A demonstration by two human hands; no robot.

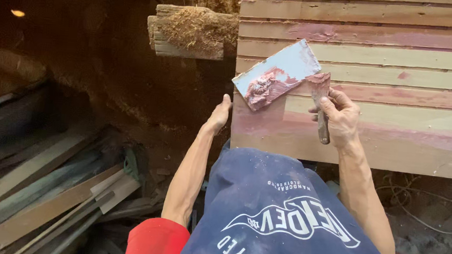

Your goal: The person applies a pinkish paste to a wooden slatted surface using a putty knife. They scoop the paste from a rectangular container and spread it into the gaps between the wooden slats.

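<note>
Right hand is closed around the handle of a narrow putty knife with a pink-smeared blade, its blade tip meeting the edge of a pale blue flat board loaded with a lump of pinkish-red filler. That board is tilted in front of the horizontal wooden plank wall streaked with pink filler. The left hand reaches up to the wall's left edge, below the board; its fingers are turned away, so whether it grips the board, the wall edge or nothing cannot be told.

The step in hand looks like loading the knife with filler from the board. The next move would call for a clean scoop on the blade and a firm, flat draw along a seam between planks.

Much is dim: the left of the view is dark earth, with a stack of loose grey and brown planks on the ground. A weathered wooden beam end topped with straw juts out above. The person's blue printed cloth hides the ground beneath.
</note>
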